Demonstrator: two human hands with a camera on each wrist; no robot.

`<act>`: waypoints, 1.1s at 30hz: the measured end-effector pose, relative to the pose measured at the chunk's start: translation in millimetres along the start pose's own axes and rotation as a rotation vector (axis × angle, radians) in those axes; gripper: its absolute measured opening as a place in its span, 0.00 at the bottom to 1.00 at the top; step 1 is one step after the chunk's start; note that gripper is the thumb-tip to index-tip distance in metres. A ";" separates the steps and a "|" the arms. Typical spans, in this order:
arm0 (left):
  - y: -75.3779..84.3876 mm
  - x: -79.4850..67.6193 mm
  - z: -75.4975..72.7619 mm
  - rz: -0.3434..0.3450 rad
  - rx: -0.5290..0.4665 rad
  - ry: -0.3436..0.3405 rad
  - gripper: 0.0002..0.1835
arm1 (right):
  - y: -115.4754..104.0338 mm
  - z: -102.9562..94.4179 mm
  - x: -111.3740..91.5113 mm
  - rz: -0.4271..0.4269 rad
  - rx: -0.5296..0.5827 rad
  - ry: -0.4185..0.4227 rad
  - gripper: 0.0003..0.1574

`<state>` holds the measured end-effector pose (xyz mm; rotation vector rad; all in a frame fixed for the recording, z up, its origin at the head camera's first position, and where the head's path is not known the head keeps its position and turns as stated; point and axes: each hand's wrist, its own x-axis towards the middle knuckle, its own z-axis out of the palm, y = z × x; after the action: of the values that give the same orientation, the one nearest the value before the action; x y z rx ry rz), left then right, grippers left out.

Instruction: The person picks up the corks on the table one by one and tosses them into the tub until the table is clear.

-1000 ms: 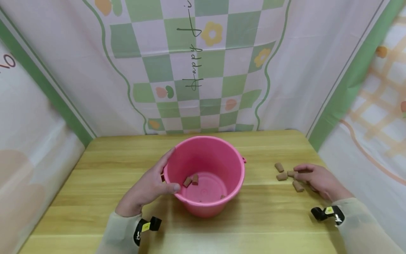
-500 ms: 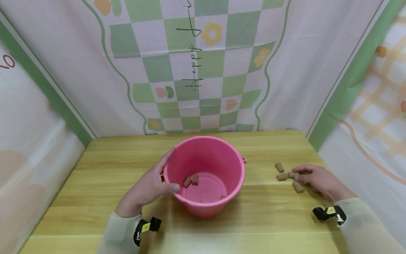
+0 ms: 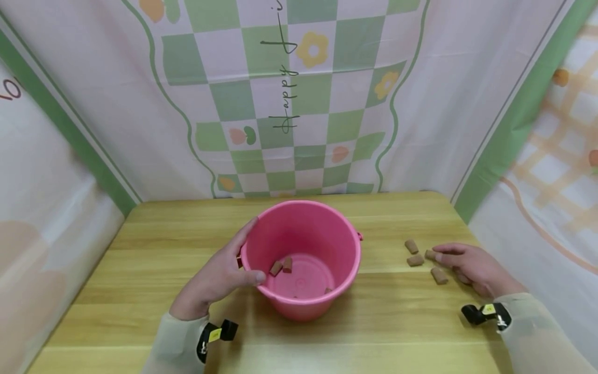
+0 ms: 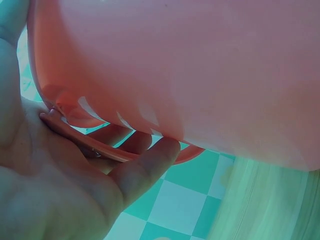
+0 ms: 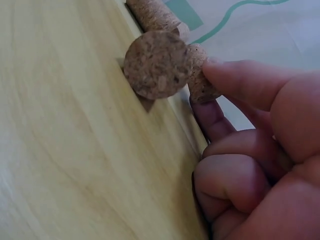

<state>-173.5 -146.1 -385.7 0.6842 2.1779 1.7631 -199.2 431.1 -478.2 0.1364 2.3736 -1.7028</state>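
Observation:
The pink bucket point(image 3: 306, 223) stands at the middle of the table, with a few brown corks point(image 3: 287, 265) on its bottom. My left hand point(image 3: 221, 278) grips its left side, thumb over the rim and fingers along the outer wall. In the left wrist view the bucket's handle point(image 4: 107, 150) runs between palm and fingers. To the right, my right hand point(image 3: 476, 267) pinches a cork point(image 5: 199, 75) between thumb and fingertips, its other fingers curled. Close by lie a far cork point(image 3: 411, 246), a middle cork point(image 3: 415, 260) and a near cork point(image 3: 439, 276).
The wooden table point(image 3: 374, 327) runs back to a hanging cloth point(image 3: 273, 104) with a green check pattern. More printed cloth hangs at both sides. Each wrist wears a black camera strap, such as the right wrist camera point(image 3: 486, 314).
The cork at my right fingertips has turned a little and shifted away from the near cork. The left hand and the bucket have stayed in place.

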 end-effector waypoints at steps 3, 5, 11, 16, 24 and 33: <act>1.1 -0.6 -0.4 -0.005 0.013 0.005 0.58 | -0.3 -0.8 -1.7 0.010 0.091 -0.004 0.14; 1.8 -0.3 0.0 -0.009 0.019 0.007 0.58 | -0.4 -2.8 -2.9 0.018 0.147 -0.001 0.10; 1.8 -0.3 0.2 -0.009 0.031 0.009 0.59 | -0.2 -8.9 -4.5 0.047 0.335 -0.016 0.12; 1.9 -0.3 -0.3 -0.009 0.033 0.009 0.59 | -2.6 -8.9 -2.9 0.022 0.402 -0.030 0.13; 2.0 0.6 -0.7 -0.010 0.024 0.013 0.59 | -22.3 1.5 -2.6 -0.052 0.346 -0.076 0.13; 0.7 0.2 -1.1 -0.023 0.038 0.006 0.62 | -61.3 26.2 -6.7 -0.113 0.279 -0.133 0.12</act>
<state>-174.0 -146.8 -384.7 0.6605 2.2193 1.7193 -201.8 386.8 -428.1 -0.0672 2.0754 -2.0213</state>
